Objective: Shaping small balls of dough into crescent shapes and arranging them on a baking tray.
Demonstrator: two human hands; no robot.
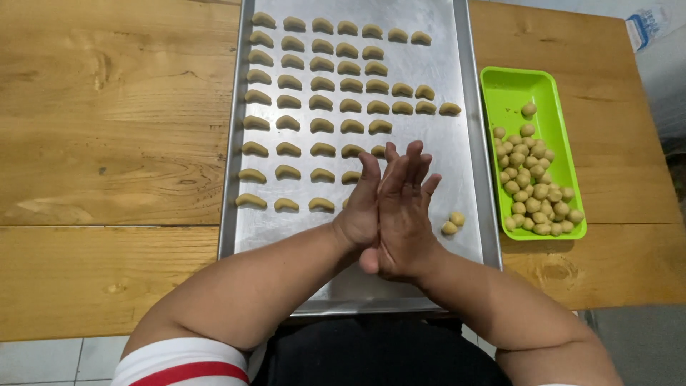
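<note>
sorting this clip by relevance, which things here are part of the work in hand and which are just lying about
In use:
left hand and right hand, pressed palm to palm
steel baking tray
curved dough crescents
green plastic tray of dough balls

Lying about:
white-and-blue packet

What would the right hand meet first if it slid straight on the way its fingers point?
The right hand, pressed palm to palm with the left hand, points up the metal tray. It would probably first meet the crescent dough pieces just beyond its fingertips, though its height above them is unclear.
</note>
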